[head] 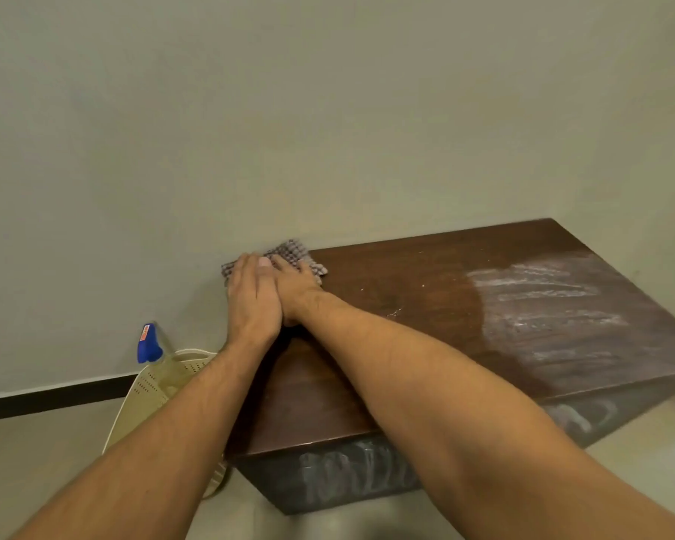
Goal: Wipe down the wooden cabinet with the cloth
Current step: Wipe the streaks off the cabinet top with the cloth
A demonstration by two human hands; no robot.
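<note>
The cloth [289, 251] is pressed at centre frame onto the cabinet [425, 305] top's far left corner. The left hand [252, 296] and right hand [295, 284] are laid flat, fingers extended, side by side, presumably for firmer pressure. White streaks [542, 302] at right are not yet wiped.

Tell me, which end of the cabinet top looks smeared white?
The right end of the cabinet top, away from the cloth: white streaks cover it, while the wood beside the cloth is dark.

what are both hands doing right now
Left hand: open, fingers straight, pressing the cloth.
Right hand: open, flat on the same cloth.
</note>
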